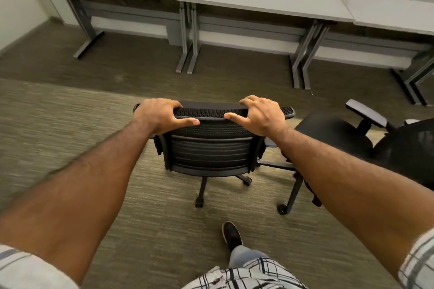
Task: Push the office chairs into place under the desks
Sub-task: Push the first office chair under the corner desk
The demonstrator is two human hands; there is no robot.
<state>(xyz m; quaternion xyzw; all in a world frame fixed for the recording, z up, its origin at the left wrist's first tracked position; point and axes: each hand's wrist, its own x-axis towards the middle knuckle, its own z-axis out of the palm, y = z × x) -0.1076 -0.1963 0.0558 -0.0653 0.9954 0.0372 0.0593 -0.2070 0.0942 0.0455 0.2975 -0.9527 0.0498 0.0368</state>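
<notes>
Carpet [70, 112] runs up-frame to middle desk [258, 0], dead ahead of mesh office chair [211, 148] whose top rail [211, 110] left hand [159, 116] and right hand [259, 116] grip, fingers curled over it.

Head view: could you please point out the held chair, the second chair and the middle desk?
held chair [211, 148], head view, mesh backrest.
second chair [328, 130], head view, seat.
middle desk [246, 0], head view, bare top.

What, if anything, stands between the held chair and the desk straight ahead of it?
Nothing visible: only bare carpet lies between the held chair and the middle desk. The second chair sits off to its right.
</notes>
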